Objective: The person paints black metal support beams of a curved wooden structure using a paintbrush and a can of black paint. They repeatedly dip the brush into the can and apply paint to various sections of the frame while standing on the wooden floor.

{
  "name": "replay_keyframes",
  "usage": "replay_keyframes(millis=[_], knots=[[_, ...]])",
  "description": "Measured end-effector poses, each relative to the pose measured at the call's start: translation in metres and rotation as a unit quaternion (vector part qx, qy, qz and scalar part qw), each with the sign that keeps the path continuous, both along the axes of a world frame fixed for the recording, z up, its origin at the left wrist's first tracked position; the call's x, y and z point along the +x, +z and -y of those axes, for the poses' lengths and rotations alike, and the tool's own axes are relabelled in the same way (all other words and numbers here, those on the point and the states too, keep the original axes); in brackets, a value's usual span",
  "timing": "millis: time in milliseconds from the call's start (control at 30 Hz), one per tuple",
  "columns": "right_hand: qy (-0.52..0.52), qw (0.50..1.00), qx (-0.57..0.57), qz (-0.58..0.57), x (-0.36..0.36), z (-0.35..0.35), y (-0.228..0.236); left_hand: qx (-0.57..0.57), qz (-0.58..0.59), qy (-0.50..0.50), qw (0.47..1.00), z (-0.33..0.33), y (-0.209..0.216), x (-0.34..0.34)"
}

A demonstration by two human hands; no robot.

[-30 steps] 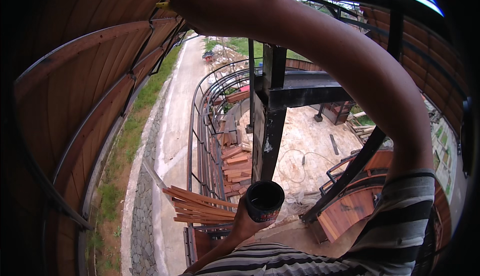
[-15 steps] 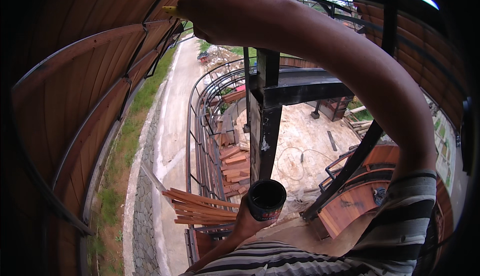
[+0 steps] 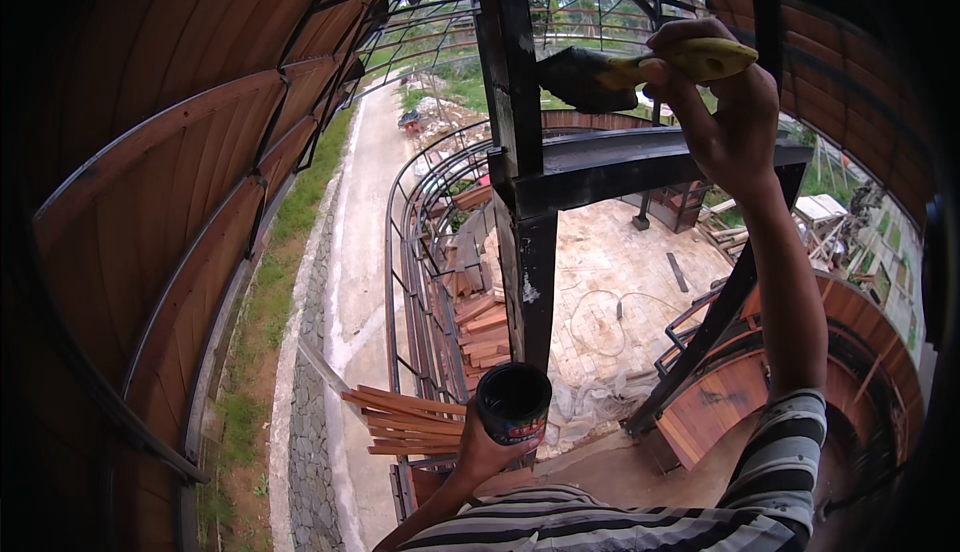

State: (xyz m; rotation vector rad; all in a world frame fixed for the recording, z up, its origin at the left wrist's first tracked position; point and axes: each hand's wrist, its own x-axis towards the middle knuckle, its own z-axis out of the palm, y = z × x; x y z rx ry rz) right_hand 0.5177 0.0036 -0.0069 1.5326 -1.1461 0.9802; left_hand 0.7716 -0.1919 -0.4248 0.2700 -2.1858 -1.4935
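My right hand [image 3: 735, 117] grips a paintbrush [image 3: 715, 59] by its yellow handle. The bristles are coated in black paint, and their tip is close to the right side of a black metal post [image 3: 510, 72]; whether they touch it I cannot tell. Low in the middle, my left hand [image 3: 485, 449] is wrapped round a small paint can [image 3: 513, 430] with dark paint inside, held upright with its mouth facing me. A black horizontal beam [image 3: 640, 177] joins the post below the brush. Bare, scuffed patches show on the post lower down.
At left curves a wooden plank wall [image 3: 110, 202] with metal ribs. Far below lie a paved path [image 3: 365, 192], stacked timber [image 3: 483, 337], a tiled floor [image 3: 620, 272] with a cable, and a curved wooden bench [image 3: 710, 417]. Black railings [image 3: 400, 282] bend around the floor.
My right hand has swung from the upper left, across the post, to its right side, bringing the brush into full view. The can in my left hand has shifted slightly left in the picture.
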Motion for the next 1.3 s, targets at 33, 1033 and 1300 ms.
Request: replay_keyframes(millis=[33,1033,1300], knots=[[0.056,0.993,-0.044,0.095,0.003,-0.004,-0.004,0.007,0.023,0.004,1.0,0.002,0.005,0.005],[0.09,0.994,-0.06,0.024,-0.065,0.009,0.071,0.05,0.02,0.042,0.998,0.005,0.024,0.019],[0.138,0.982,0.116,0.054,-0.042,0.026,0.092,0.106,-0.017,0.025,0.994,-0.017,0.043,0.015]])
